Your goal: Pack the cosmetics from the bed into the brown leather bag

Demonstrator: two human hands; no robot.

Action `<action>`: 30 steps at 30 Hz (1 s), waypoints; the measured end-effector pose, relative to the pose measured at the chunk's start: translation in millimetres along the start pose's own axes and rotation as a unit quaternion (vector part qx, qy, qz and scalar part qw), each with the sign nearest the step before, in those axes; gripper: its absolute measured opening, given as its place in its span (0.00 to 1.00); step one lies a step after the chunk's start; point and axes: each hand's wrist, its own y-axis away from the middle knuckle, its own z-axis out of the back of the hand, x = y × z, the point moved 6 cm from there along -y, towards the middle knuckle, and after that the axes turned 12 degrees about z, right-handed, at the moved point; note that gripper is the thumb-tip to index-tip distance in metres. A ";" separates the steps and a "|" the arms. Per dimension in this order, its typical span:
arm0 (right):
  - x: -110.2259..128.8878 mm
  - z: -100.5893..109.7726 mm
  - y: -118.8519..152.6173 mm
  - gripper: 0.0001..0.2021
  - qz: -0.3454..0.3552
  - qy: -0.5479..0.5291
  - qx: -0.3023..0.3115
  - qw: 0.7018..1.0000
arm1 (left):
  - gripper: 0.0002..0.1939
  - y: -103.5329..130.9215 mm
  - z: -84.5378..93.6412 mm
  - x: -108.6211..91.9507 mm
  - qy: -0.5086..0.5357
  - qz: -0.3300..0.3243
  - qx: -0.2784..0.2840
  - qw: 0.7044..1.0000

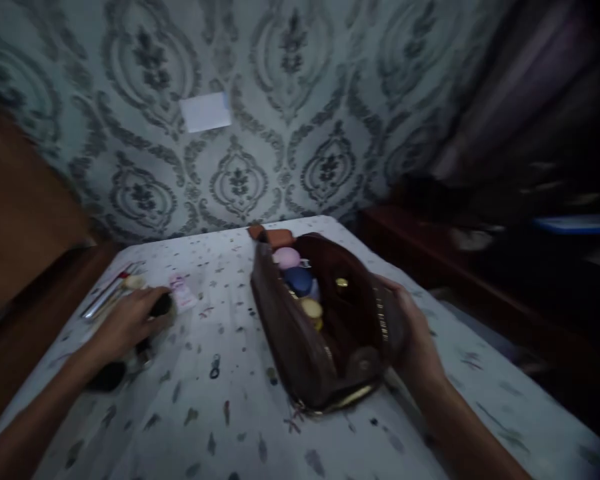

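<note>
A brown bag (290, 340) sits open on the right part of the desk (240, 427), whose white cover has a scattered leaf-like print. The right hand (414, 333) grips the bag's right side, thumb up by the open zip edge, most of its fingers hidden. Inside, along the left wall, lie a pink round item (286, 258), a dark blue one (299, 281) and a yellow one (311, 309); an orange-brown item (280, 238) shows at the far end

The left hand (130, 320) is well apart from the right, over the left part of the desk, its thumb and fingers closed on a dark rounded item (161, 305) too blurred to identify. Just beside it is a pink-and-white packet (182, 292); a slim silvery item (103, 300) lies beyond the wrist, and a black item (107, 377) lies nearer, below the forearm
</note>
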 end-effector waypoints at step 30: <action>44.0 -10.9 -12.2 0.23 0.098 -0.006 0.095 0.991 | 0.12 -9.9 -4.2 -340.7 -0.127 -0.414 0.253 0.865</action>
